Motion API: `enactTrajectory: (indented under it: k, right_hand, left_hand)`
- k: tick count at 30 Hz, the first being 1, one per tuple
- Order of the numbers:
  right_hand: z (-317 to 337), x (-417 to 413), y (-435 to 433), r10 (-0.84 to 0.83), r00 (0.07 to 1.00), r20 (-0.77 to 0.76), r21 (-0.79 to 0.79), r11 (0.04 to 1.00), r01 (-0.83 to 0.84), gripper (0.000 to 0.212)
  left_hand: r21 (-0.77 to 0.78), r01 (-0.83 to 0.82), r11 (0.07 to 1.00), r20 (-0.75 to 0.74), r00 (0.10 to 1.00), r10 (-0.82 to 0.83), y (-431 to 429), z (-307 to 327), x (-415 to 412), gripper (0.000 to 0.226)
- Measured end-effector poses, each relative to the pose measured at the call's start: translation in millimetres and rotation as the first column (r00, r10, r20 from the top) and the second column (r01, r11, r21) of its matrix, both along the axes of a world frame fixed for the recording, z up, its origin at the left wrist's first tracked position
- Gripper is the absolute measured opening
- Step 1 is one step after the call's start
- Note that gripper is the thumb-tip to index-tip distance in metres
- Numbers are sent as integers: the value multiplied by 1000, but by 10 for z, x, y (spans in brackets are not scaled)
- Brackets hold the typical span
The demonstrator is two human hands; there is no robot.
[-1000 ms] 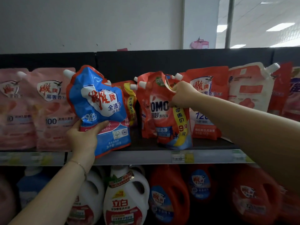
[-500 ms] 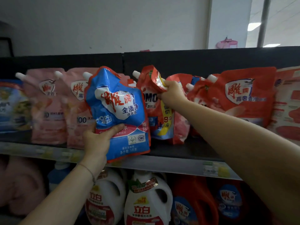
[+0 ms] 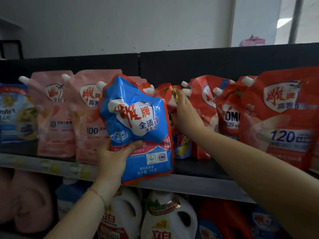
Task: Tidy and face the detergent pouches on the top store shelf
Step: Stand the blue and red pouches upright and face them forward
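She has the blue, red-edged detergent pouch (image 3: 138, 121) out in front of the top shelf (image 3: 198, 185), its bottom hanging just below the shelf's front edge and its label facing outward. Her left hand (image 3: 112, 157) takes it low on the left side, the grip closed round the soft plastic with the thumb laid across the front. Holding it from below like that looks meant to carry the sagging weight while leaving the slot behind it free.

Her right hand (image 3: 185, 116) reaches in past the blue pouch to a crumpled red spouted pouch (image 3: 164, 91) standing further back on the shelf. The fingers lie on its upper part beside the white cap, but I cannot tell whether that grip pinches the top or only presses against it. I'd guess she is straightening or shifting the red one to make room, since it leans and its face is half hidden.

To the left, the pale pink spouted pouches (image 3: 57, 114) stand upright in a row, labels forward. To the right, a big red pouch marked 120 (image 3: 284, 118) also faces out. Between them the red ones crowd and overlap, so this middle stretch looks like the untidy part left to sort. White handled jugs (image 3: 165, 221) fill the shelf below.
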State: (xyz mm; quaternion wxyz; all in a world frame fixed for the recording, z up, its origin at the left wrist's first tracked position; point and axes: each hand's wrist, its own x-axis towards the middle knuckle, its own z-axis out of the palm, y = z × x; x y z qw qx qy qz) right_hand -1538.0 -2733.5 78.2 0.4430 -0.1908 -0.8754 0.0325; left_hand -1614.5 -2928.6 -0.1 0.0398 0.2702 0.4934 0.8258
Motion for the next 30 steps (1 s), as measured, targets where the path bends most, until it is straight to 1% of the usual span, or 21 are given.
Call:
enactTrajectory:
  k: [1, 2, 3, 4, 5, 6, 7, 9, 10, 12, 13, 14, 17, 19, 21, 24, 27, 30]
  right_hand:
    - [-48, 36, -22, 12, 1000, -15, 81, 997, -10, 74]
    - [-105, 68, -39, -8, 999, -32, 200, 980, 14, 78]
    - [-168, 103, -41, -45, 998, -47, 346, 936, 58, 82]
    - [-225, 128, -30, -73, 996, -48, 485, 870, 87, 86]
    - [-266, 148, -11, -94, 995, -14, 595, 799, 84, 90]
    - [-298, 162, 24, -118, 992, 36, 675, 735, 63, 95]
    - [-321, 181, 55, -151, 983, 102, 722, 691, 31, 100]
    - [-352, 227, 68, -245, 929, 276, 724, 689, -33, 108]
    - [-363, 243, 70, -305, 877, 371, 708, 704, -54, 110]
    - [-392, 245, 77, -390, 735, 554, 640, 765, -76, 103]
    - [-395, 236, 87, -415, 685, 599, 625, 777, -76, 98]
    - [-381, 223, 91, -431, 654, 622, 620, 781, -76, 96]
    - [-311, 134, 144, -426, 624, 655, 590, 805, -71, 97]
    - [-281, 60, 201, -454, 588, 669, 589, 807, -47, 96]
    - [-307, -23, 267, -487, 567, 664, 587, 809, 8, 93]
    - [-365, -165, 325, -491, 568, 660, 502, 851, 152, 93]
    - [-359, -252, 237, -543, 529, 652, 511, 830, 221, 92]
    - [-371, -263, 77, -587, 494, 641, 538, 803, 256, 81]
  left_hand:
    - [4, 0, 1000, 2, 1000, 0, 3, -14, -4, 31]
    - [7, 4, 1000, 6, 1000, -4, 3, -22, -2, 33]
    - [7, 6, 1000, 14, 1000, -6, 5, -34, -5, 34]
    - [6, 5, 1000, 18, 1000, -5, 3, -40, -5, 35]
    - [6, 2, 1000, 14, 1000, -2, 4, -46, -10, 35]
    - [4, -2, 1000, 5, 1000, 2, 3, -48, -13, 34]
    - [1, -7, 1000, -4, 1000, 7, 7, -47, -15, 33]
    - [-1, -15, 1000, -18, 1000, 15, 8, -35, -16, 32]
    - [1, -15, 1000, -21, 1000, 15, 11, -27, -16, 32]
    - [-8, -18, 1000, -28, 999, 17, 26, -15, -32, 33]
    - [-13, -17, 1000, -33, 999, 17, 34, -6, -39, 33]
    - [-15, -13, 1000, -35, 999, 12, 39, 4, -43, 32]
    - [-19, 6, 1000, -39, 999, -7, 59, 24, -59, 28]
    - [-22, 11, 1000, -54, 998, -12, 66, 31, -63, 28]
    - [-31, 4, 1000, -60, 998, -5, 70, 22, -76, 29]
    - [-37, -5, 999, -65, 998, 3, 71, 9, -99, 34]
    - [-45, -16, 999, -75, 997, 13, 84, 2, -119, 35]
    - [-53, -21, 998, -77, 997, 17, 88, -8, -128, 36]
